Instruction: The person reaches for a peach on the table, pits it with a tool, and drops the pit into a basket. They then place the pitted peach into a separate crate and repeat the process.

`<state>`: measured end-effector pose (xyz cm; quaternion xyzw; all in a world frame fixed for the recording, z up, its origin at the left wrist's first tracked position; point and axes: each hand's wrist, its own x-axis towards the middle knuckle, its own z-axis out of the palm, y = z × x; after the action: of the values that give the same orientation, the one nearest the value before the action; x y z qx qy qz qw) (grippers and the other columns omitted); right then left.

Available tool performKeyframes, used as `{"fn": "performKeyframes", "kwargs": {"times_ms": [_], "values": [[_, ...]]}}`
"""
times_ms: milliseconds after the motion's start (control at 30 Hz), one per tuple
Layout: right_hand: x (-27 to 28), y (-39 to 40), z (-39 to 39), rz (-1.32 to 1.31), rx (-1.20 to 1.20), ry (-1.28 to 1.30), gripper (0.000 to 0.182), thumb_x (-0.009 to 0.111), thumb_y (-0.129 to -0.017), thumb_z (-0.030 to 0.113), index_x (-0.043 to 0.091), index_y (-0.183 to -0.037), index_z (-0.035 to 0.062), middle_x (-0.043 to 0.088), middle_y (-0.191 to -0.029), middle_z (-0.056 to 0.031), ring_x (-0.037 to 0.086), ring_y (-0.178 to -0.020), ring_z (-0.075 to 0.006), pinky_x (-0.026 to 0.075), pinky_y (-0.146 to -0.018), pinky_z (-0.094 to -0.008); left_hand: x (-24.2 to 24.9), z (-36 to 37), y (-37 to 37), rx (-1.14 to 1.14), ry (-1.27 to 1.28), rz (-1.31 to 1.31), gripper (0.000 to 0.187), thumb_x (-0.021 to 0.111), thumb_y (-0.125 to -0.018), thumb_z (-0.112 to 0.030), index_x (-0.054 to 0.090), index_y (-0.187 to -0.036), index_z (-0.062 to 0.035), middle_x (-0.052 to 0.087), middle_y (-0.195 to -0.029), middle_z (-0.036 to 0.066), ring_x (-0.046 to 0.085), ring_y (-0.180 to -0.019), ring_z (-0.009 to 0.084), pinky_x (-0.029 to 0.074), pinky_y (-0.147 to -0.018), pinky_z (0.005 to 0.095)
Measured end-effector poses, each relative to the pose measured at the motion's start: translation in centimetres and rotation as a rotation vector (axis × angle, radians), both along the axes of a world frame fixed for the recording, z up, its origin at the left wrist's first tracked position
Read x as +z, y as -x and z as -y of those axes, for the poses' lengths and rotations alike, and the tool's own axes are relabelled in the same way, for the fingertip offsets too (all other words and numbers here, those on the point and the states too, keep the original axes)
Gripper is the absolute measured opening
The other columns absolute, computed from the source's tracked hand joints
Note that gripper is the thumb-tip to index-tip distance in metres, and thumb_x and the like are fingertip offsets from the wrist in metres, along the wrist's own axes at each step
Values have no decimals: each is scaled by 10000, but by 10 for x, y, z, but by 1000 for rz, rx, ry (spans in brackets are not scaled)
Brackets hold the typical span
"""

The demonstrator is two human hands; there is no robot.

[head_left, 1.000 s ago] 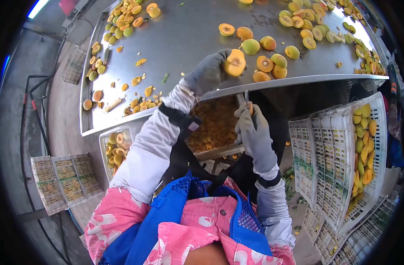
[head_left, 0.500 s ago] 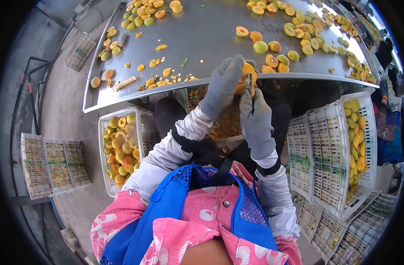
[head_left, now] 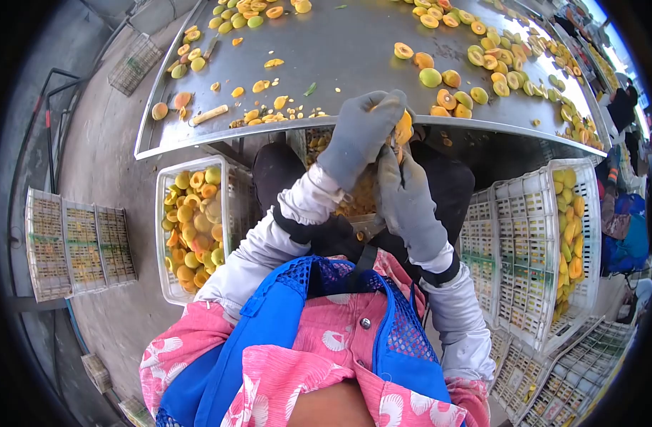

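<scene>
Both my hands wear grey gloves and meet just off the near edge of the metal table (head_left: 326, 64). My left hand (head_left: 358, 135) is closed on a yellow-orange piece of fruit (head_left: 403, 129). Just below it, my right hand (head_left: 409, 196) is closed around a small tool at the fruit's underside; the tool is mostly hidden by the fingers. Halved fruits (head_left: 447, 98) lie on the table beyond my hands. Small scraps and pits (head_left: 279, 114) are scattered near the table edge on the left.
A crate of fruit (head_left: 163, 235) stands left of my legs, another crate (head_left: 589, 249) to the right. Stacked crates (head_left: 80, 242) stand far left. A wooden-handled tool (head_left: 210, 115) lies on the table. Another person (head_left: 625, 228) is at the far right.
The view has shifted slightly. My left hand has turned the fruit, which now shows less of its opening, and my right hand has dropped a little lower beside it.
</scene>
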<state>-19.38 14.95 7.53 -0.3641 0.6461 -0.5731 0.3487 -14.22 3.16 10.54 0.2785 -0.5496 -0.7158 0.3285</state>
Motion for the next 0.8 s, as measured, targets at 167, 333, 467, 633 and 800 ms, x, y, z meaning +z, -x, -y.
{"fn": "performKeyframes", "kwargs": {"times_ms": [167,333,467,633,800], "values": [[40,-1,-2,505,106,-277,326,426,-1014,409,491,-893,113,402,-571,43,370,-410,-61,315,-360,-247,-5,-12,4,142,180,113,340,584,-943,-296,676,-874,25,627,-741,36,551,-684,68,474,-633,232],[36,9,-3,821,363,-323,477,399,-975,597,449,-788,161,304,-550,70,242,-380,-50,222,-357,-227,-21,0,-12,-231,-27,-381,429,465,-985,-372,655,-907,4,654,-779,71,597,-707,110,491,-652,254],[34,15,-5,936,424,-388,489,403,-963,619,435,-796,161,264,-574,87,206,-404,-36,191,-370,-219,-31,6,-10,-186,12,-33,361,526,-978,-302,658,-890,22,663,-788,70,601,-688,116,501,-649,263],[12,15,2,1143,583,-240,481,402,-961,621,439,-834,158,257,-599,97,180,-420,-17,175,-365,-195,-37,9,-16,-175,-88,-119,293,541,-969,-244,672,-919,14,677,-802,83,616,-706,112,515,-656,261],[-36,13,12,1688,744,-146,426,390,-1000,537,435,-818,154,243,-546,94,192,-365,-13,186,-294,-180,-67,8,-21,-100,-28,-184,291,564,-977,-266,685,-909,-11,643,-812,1,558,-737,56,472,-636,231]]}}
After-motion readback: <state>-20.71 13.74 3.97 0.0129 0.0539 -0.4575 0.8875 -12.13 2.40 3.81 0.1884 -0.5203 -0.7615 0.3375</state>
